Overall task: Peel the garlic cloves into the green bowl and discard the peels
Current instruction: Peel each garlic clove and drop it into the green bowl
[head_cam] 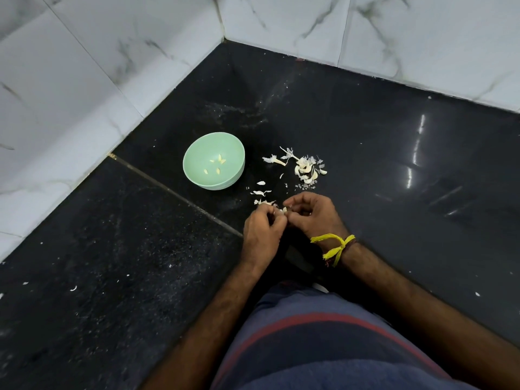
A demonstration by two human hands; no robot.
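The left hand [263, 229] and the right hand [313, 213] meet fingertip to fingertip just above the black tabletop [394, 170]. Both hands have curled fingers that pinch a small pale garlic clove [282, 210] between them. Only a sliver of the clove shows between the fingertips, so how much skin remains on it cannot be told. A yellow thread band [336, 246] is tied around the right wrist.

Just beyond the hands, loose peel flakes [261, 192] lie scattered on the tabletop. Farther out and to the right sits a pile of unpeeled cloves and skins [306, 170], with a thin stem-like piece [274, 160] at its left side. The pile is separate from the hands and near the bowl without touching it.

The green bowl [197, 153] stands upright on the tabletop to the left of the pile and beyond the left hand. It holds a few peeled cloves [218, 164] lying on its bottom, apart from one another.

A seam line [168, 190] crosses the tabletop diagonally and passes close to the bowl's near side. White marbled wall tiles [84, 80] bound the tabletop on the left and at the back, forming a corner. Small white specks lie on the nearer left part of the tabletop. The person's striped garment [323, 347] fills the lower edge of the view.
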